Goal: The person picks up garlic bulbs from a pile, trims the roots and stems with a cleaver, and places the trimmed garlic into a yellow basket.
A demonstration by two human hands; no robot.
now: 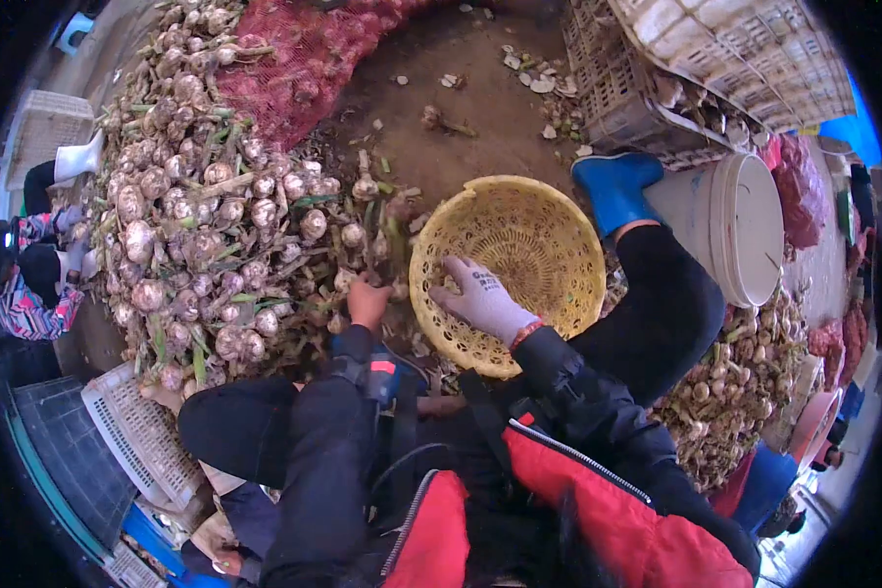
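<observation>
My left hand [367, 302], bare, is curled at the near edge of a big pile of garlic bulbs [196, 216] with stalks and roots, its fingers closed around a stalk there. My right hand [480, 299] wears a white knit glove and lies inside a round yellow plastic basket [539, 235]. Its fingers are spread against the basket's left inner wall, near the rim. The basket looks empty and sits tilted on the dirt floor between the pile and my right leg.
My blue boot [612, 186] is beside the basket. Behind it are a white bucket [745, 225] and stacked plastic crates [715, 59]. A red mesh sack [304, 59] lies at the top. More garlic [745, 382] lies right, a white crate [137, 431] lower left, another person [29, 284] far left.
</observation>
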